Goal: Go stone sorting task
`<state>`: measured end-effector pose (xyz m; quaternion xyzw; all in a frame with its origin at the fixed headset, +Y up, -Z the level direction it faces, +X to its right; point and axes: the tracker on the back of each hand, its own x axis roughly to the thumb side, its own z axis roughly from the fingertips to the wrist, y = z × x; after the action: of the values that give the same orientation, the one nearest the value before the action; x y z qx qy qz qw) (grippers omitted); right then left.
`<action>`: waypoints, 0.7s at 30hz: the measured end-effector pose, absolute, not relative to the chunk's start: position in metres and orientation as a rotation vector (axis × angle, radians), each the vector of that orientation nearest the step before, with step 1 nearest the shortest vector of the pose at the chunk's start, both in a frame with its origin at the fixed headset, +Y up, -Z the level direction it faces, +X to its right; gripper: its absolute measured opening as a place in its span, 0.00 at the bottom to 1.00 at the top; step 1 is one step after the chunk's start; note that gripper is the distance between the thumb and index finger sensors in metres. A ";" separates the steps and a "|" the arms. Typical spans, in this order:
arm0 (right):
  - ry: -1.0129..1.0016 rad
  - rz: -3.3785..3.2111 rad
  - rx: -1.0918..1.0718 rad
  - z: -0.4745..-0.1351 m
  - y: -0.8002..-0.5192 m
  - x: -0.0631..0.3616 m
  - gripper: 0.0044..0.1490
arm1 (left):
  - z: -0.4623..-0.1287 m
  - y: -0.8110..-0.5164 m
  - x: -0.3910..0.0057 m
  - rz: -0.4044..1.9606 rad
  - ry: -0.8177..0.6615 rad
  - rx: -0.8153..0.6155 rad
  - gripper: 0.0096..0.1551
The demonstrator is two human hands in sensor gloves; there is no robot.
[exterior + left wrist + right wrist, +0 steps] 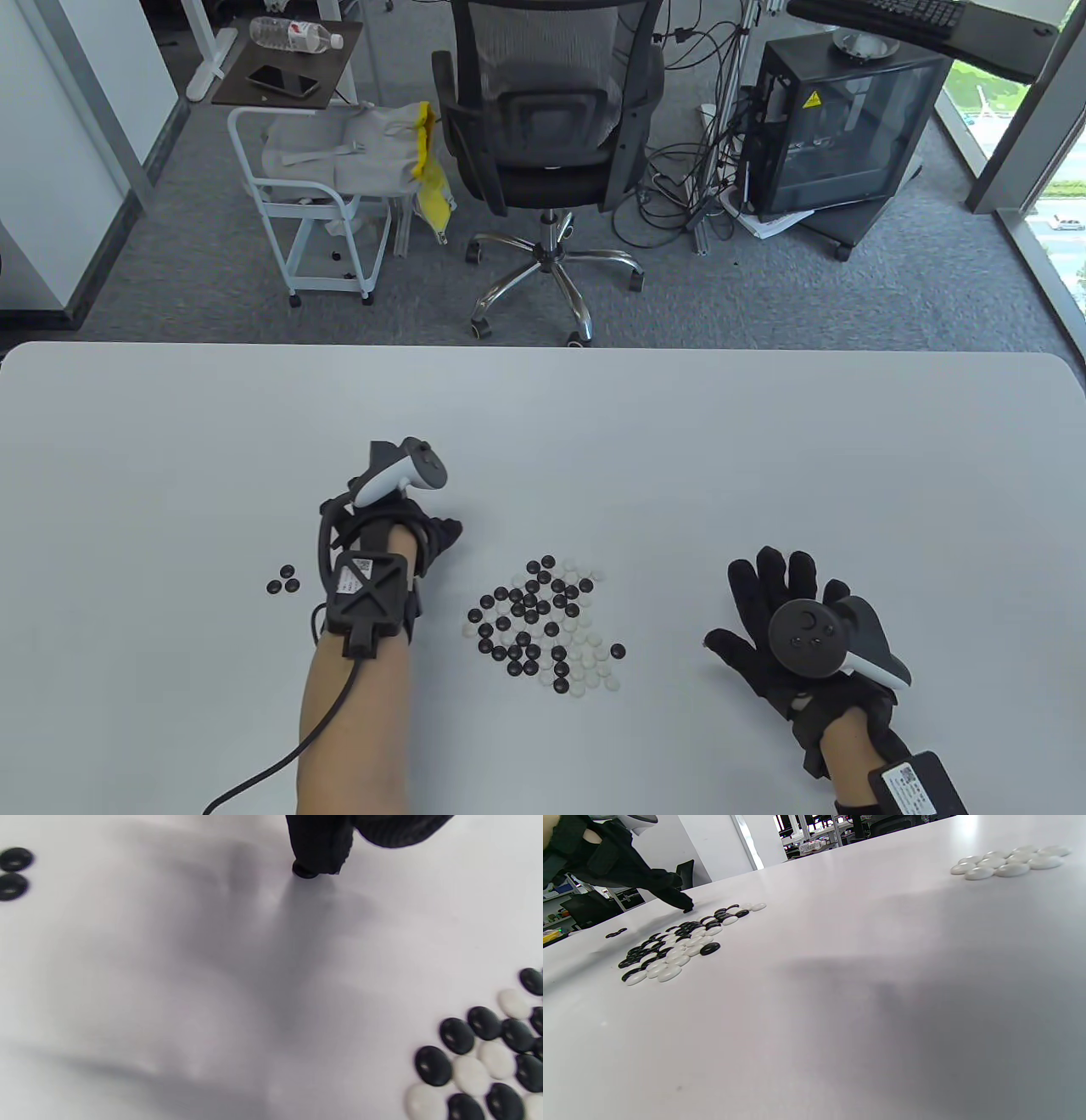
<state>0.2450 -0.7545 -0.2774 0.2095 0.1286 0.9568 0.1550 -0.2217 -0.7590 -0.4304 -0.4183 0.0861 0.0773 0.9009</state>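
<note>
Beside mixed stones — left hand

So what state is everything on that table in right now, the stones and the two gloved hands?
Mixed pile: black and white stones, unsorted, mid-table.
Black stones: three, set apart on the left.
White stones: small sorted group, seen in the right wrist view.
Left hand: fingertips pinch a black stone at the table.
Right hand: open, flat, holding nothing.
</note>
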 end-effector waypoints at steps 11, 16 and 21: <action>0.394 2.747 0.598 -0.278 -0.756 0.244 0.57 | -0.396 -0.757 -0.308 0.201 0.354 -0.878 0.39; 0.406 2.755 0.600 -0.277 -0.756 0.242 0.57 | -0.389 -0.755 -0.319 0.194 0.386 -0.883 0.39; 0.396 2.752 0.606 -0.277 -0.755 0.241 0.57 | -0.384 -0.752 -0.327 0.202 0.398 -0.885 0.39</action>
<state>0.2413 -0.7550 -0.2766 0.2108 0.1378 0.9565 0.1475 -0.3272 -0.7518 -0.3841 -0.4244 0.1910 0.0970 0.8798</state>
